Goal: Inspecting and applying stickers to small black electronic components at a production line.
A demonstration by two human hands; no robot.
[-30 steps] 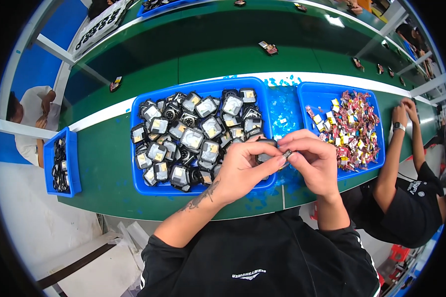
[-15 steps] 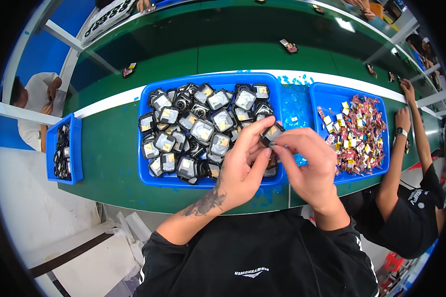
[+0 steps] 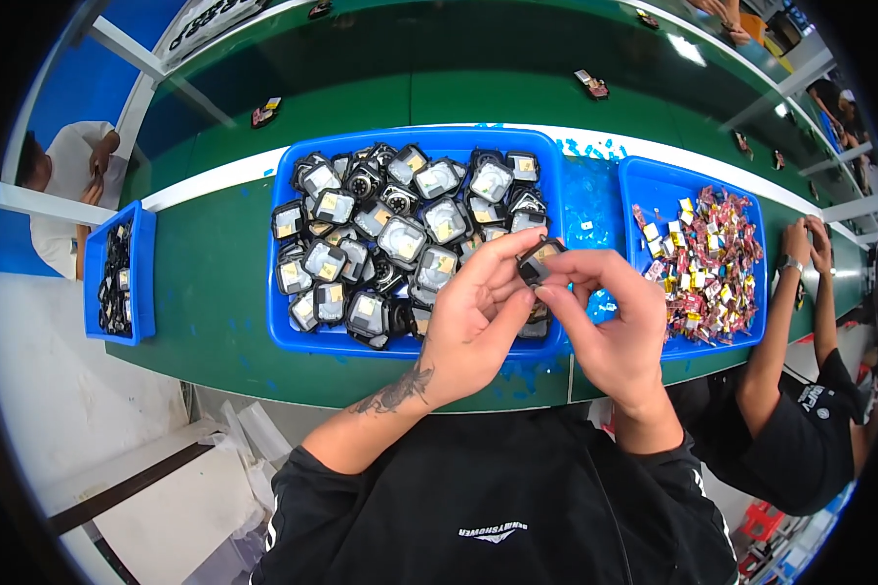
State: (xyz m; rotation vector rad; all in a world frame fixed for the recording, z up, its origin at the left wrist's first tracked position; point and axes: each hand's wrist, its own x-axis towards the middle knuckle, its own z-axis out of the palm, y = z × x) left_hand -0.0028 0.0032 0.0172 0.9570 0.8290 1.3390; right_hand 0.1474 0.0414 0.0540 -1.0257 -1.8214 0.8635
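Note:
Both hands meet over the near right corner of a large blue tray (image 3: 285,333). My left hand (image 3: 473,322) and my right hand (image 3: 610,327) pinch one small black square part (image 3: 537,261) with a pale face between their fingertips. The tray is heaped with several similar black square parts (image 3: 400,239) with silvery and yellowish faces. My left forearm bears a dark tattoo near the wrist.
A second blue tray (image 3: 649,180) to the right holds small red, yellow and white pieces (image 3: 707,263). A narrow blue bin (image 3: 117,268) of dark parts sits at the left on the green table (image 3: 215,283). Another person's arms (image 3: 785,322) rest at the right; a seated person (image 3: 63,180) is far left.
Both hands have kept hold of the small black part and turned it between the fingertips. The view has shifted a little, so the trays sit lower and further left in the picture.

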